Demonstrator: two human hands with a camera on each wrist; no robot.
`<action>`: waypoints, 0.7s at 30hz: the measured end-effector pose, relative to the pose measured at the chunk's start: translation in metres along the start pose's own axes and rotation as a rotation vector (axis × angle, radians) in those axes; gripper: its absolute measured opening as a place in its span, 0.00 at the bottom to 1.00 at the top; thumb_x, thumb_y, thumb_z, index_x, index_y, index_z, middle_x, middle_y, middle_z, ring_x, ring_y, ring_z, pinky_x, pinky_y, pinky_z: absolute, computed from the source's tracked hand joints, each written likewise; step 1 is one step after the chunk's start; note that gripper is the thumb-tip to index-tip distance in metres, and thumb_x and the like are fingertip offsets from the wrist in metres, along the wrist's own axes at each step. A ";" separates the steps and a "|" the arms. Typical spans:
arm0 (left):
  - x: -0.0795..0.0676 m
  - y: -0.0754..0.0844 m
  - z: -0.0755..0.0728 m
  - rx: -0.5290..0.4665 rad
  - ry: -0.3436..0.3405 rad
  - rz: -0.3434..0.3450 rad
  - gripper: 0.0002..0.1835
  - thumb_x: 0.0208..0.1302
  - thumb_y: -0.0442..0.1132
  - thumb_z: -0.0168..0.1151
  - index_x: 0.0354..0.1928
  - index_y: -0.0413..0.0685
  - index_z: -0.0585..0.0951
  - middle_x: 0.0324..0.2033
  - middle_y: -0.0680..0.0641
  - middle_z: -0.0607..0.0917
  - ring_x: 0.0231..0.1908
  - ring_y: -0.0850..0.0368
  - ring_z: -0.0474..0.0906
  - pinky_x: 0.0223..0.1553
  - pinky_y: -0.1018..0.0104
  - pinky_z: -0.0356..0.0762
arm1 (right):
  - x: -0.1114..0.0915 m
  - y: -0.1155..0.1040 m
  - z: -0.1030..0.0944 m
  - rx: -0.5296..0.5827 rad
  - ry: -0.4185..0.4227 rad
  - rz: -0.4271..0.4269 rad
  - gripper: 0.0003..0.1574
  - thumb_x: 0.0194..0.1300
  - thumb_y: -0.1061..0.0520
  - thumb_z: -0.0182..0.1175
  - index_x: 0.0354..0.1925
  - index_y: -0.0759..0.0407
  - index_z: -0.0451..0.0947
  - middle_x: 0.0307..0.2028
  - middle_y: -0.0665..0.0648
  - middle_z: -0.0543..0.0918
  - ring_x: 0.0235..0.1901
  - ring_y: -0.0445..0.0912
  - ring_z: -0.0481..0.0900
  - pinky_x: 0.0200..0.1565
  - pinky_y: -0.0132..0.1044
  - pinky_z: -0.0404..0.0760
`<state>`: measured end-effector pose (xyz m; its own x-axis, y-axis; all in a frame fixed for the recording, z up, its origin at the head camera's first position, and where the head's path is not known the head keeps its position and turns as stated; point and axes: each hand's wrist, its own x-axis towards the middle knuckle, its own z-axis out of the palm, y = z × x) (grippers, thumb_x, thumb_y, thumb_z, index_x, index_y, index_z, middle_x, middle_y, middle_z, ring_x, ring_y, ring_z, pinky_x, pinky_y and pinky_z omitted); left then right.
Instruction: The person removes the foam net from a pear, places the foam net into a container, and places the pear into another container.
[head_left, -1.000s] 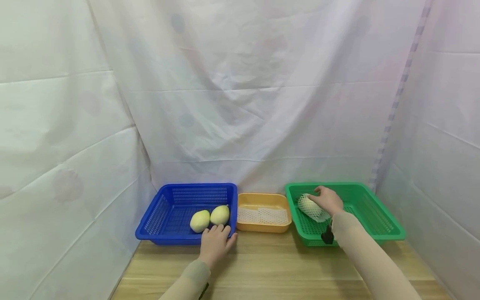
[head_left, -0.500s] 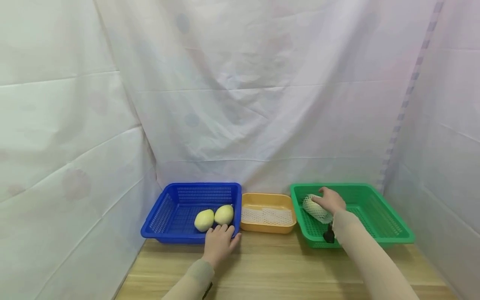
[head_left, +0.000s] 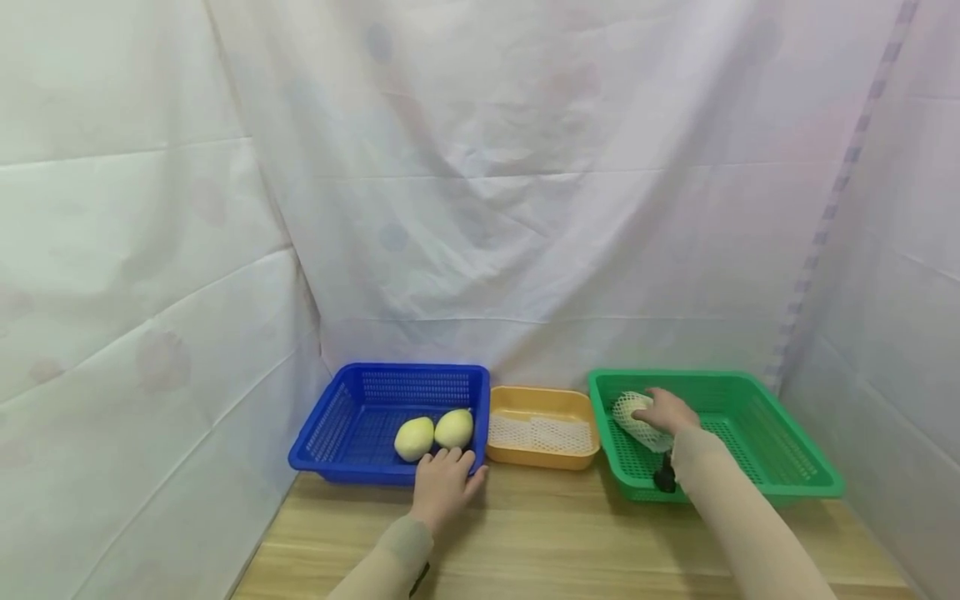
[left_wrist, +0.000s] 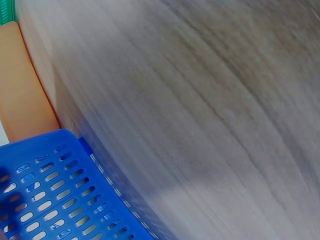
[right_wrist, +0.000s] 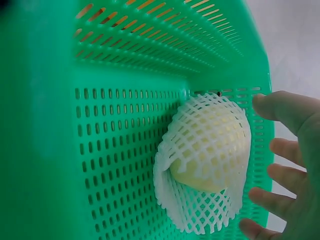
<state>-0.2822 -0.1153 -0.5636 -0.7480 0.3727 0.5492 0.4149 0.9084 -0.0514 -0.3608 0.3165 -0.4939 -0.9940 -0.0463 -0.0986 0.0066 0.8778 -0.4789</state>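
My left hand (head_left: pixel 441 487) rests over the front rim of the blue basket (head_left: pixel 322 454), its fingers close to two pale yellow-green pears (head_left: pixel 415 439) inside. At the right, my right hand (head_left: pixel 670 412) is over the green basket (head_left: pixel 798 433). Its fingers are spread beside a pear in a white foam net (right_wrist: pixel 207 150), apart from it in the right wrist view. That pear lies on the basket floor, with one end of the net hanging loose. The left wrist view shows the blue basket's slotted wall (left_wrist: pixel 55 195) but no clear part of the left hand.
Between the baskets stands an orange tray (head_left: pixel 536 460) with flat white foam nets (head_left: pixel 558 435) in it. All stand on a wooden table (head_left: pixel 525 533). White cloth (head_left: pixel 487 250) hangs behind and along both sides.
My right hand has lowered a little toward the netted pear. The left hand stays on the blue rim. The head view has shifted slightly, so everything sits further right.
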 end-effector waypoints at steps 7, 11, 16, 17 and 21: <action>0.000 0.000 0.003 0.005 -0.009 -0.005 0.18 0.67 0.61 0.52 0.27 0.59 0.71 0.20 0.57 0.65 0.23 0.58 0.66 0.27 0.63 0.63 | 0.003 0.002 0.004 0.006 -0.058 -0.012 0.47 0.67 0.44 0.56 0.71 0.71 0.54 0.67 0.79 0.56 0.61 0.75 0.60 0.51 0.68 0.67; 0.000 0.000 0.003 0.004 -0.036 -0.014 0.18 0.67 0.61 0.52 0.27 0.59 0.72 0.20 0.57 0.65 0.24 0.58 0.65 0.27 0.63 0.63 | 0.003 0.001 0.004 0.006 -0.090 -0.011 0.47 0.67 0.44 0.56 0.70 0.72 0.54 0.66 0.79 0.58 0.61 0.75 0.60 0.51 0.67 0.67; 0.000 0.001 0.001 -0.003 -0.039 -0.019 0.17 0.66 0.60 0.55 0.27 0.59 0.71 0.20 0.57 0.65 0.24 0.58 0.65 0.27 0.63 0.63 | 0.002 -0.003 0.003 0.007 -0.102 -0.003 0.47 0.67 0.44 0.56 0.70 0.72 0.53 0.66 0.79 0.58 0.61 0.75 0.59 0.52 0.68 0.66; 0.000 0.001 0.001 -0.004 -0.040 -0.020 0.17 0.66 0.60 0.55 0.27 0.59 0.71 0.20 0.57 0.65 0.24 0.58 0.65 0.27 0.62 0.63 | 0.002 -0.004 0.002 0.005 -0.103 -0.001 0.47 0.68 0.44 0.55 0.70 0.72 0.53 0.66 0.79 0.58 0.61 0.75 0.59 0.52 0.68 0.66; 0.000 0.001 0.002 -0.005 -0.034 -0.023 0.17 0.65 0.59 0.57 0.26 0.59 0.71 0.20 0.57 0.65 0.23 0.58 0.65 0.27 0.62 0.62 | 0.000 -0.009 -0.001 0.004 -0.130 0.018 0.47 0.68 0.43 0.55 0.71 0.71 0.52 0.66 0.79 0.58 0.61 0.75 0.59 0.52 0.69 0.65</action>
<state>-0.2827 -0.1142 -0.5656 -0.7745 0.3575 0.5219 0.3997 0.9160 -0.0343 -0.3613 0.3093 -0.4892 -0.9714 -0.0924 -0.2188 0.0247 0.8770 -0.4799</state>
